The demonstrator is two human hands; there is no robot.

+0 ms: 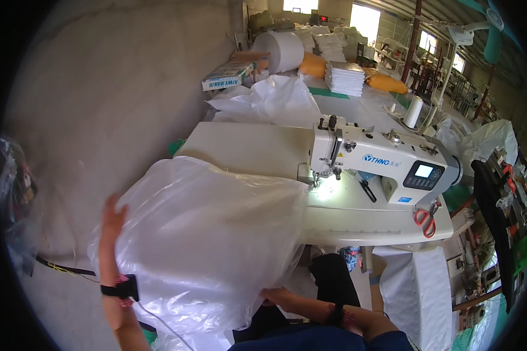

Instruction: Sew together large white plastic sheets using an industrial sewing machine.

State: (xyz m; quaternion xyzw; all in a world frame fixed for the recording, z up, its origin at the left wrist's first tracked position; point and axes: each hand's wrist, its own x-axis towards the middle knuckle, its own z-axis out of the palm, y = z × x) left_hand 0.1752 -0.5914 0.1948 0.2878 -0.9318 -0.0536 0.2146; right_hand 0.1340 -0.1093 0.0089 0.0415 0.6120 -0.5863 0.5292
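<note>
A large translucent white plastic sheet (199, 234) spreads over my lap and the left end of the sewing table (246, 143). At its left edge my left hand (115, 217) is raised with the fingers apart. My right hand (273, 296) is closed on the sheet's lower right edge, close to my lap; its fingertips are partly hidden. The sheet's upper right corner lies just left of the needle area of a white sewing machine (369, 155), whose lamp and screen are lit.
Red-handled scissors (426, 221) and a black-handled tool (368, 191) lie on the table. A thread cone (413, 112) stands behind the machine. Crumpled plastic (269, 102), a white roll (279, 51) and a stack of white sheets (344, 79) sit farther back. White material (418, 286) hangs at right.
</note>
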